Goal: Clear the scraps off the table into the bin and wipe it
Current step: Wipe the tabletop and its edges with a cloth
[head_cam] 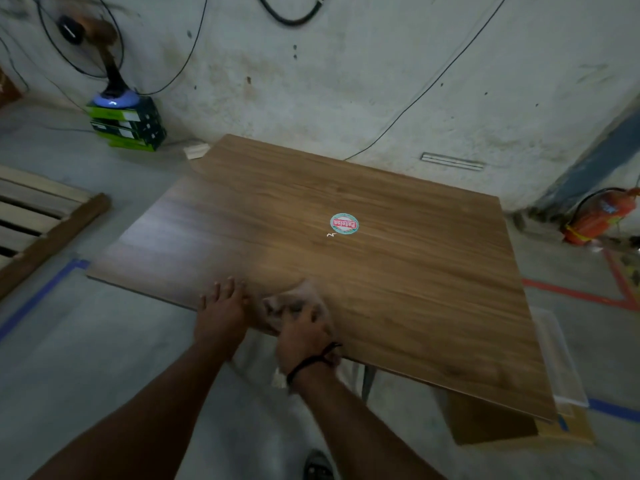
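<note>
Wood-grain brown tabletop [398, 271] carries a crumpled tan cloth [301, 294] at its near edge, gripped by the right hand [304, 336]; the left hand [221, 313] lies flat just beside. Wiping seems underway; next, a small white scrap [331, 234] farther in needs clearing.

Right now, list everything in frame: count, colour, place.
table: 1, brown wood grain, centre
sticker: 1, red, white and green, mid-table
scrap: 1, white, beside the sticker
cloth: 1, pale, blurred, near table edge
fan: 1, dark, on the boxes, far left
boxes: stack, green and black, by the wall
fire extinguisher: 1, red-orange, floor, right
pallet: 1, pale wood, floor, left
clear container: 1, see-through, right of table
left hand: 1, flat on the table edge
right hand: 1, grips the cloth
</note>
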Demonstrator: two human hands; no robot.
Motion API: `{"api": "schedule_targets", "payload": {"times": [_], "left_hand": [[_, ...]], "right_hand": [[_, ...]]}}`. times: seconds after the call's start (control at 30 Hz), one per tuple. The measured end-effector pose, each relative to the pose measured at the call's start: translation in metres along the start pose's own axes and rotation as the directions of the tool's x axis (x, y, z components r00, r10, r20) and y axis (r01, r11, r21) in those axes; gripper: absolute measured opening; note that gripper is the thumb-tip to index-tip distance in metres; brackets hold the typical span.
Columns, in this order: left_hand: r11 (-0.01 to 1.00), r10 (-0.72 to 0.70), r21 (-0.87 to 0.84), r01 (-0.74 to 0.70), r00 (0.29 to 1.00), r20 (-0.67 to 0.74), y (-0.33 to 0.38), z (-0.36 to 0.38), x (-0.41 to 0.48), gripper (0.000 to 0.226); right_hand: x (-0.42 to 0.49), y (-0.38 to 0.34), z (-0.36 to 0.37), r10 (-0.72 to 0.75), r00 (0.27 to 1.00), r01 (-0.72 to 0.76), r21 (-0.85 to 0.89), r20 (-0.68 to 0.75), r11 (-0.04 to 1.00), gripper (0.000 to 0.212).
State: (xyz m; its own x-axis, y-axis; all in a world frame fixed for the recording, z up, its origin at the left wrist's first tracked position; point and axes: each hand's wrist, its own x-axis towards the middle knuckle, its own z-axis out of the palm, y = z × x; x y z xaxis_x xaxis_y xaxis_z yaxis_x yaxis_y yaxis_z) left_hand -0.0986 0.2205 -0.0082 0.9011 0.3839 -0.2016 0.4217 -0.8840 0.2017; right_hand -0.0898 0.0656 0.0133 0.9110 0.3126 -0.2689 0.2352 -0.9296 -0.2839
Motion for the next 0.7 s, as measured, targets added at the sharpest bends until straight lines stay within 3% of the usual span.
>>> {"api": "schedule_targets", "payload": {"times": [0.1,0.17,0.23,0.37,0.47,0.53,0.57,0.63,0.7], "left_hand": [[0.999,-0.015,0.049,0.016,1.0,-0.02,-0.019,-0.001,0.003,0.061],[0.999,-0.042,0.02,0.043,0.998,-0.035,-0.027,-0.006,0.007,0.056],[0.997,-0.05,-0.055,0.047,0.998,-0.041,-0.031,-0.01,0.013,0.05],[0.992,-0.022,-0.122,0.024,1.0,0.015,-0.025,-0.012,0.022,0.05],[0.997,0.027,-0.08,-0.019,0.995,0.095,-0.022,-0.008,0.029,0.048],[0.996,0.037,-0.079,-0.027,0.992,0.124,-0.021,-0.006,0.031,0.051],[0.996,0.029,-0.088,-0.018,0.992,0.126,-0.021,-0.004,0.031,0.052],[0.995,0.017,-0.099,-0.005,0.993,0.118,-0.021,-0.002,0.03,0.054],[0.994,0.013,-0.11,-0.001,0.994,0.108,-0.022,-0.004,0.031,0.054]], "right_hand": [[0.002,-0.037,0.007,-0.099,0.993,0.085,0.179,0.07,0.98,0.04],[0.017,-0.031,-0.011,-0.125,0.992,0.114,0.244,0.032,0.963,0.038],[0.044,-0.006,-0.046,-0.121,0.991,0.13,0.212,-0.055,0.969,0.05],[0.119,0.057,-0.119,0.022,0.974,0.0,0.096,-0.226,0.995,0.04],[0.161,0.091,-0.141,0.207,0.903,-0.067,0.353,-0.376,0.933,0.032],[0.186,0.107,-0.135,0.305,0.888,-0.184,0.341,-0.345,0.922,0.035],[0.198,0.111,-0.128,0.285,0.929,-0.222,0.261,-0.238,0.94,0.039],[0.218,0.113,-0.111,0.21,0.976,-0.209,0.031,-0.06,0.978,0.048],[0.221,0.096,-0.102,0.154,0.988,-0.153,-0.067,0.015,0.986,0.048]]}}
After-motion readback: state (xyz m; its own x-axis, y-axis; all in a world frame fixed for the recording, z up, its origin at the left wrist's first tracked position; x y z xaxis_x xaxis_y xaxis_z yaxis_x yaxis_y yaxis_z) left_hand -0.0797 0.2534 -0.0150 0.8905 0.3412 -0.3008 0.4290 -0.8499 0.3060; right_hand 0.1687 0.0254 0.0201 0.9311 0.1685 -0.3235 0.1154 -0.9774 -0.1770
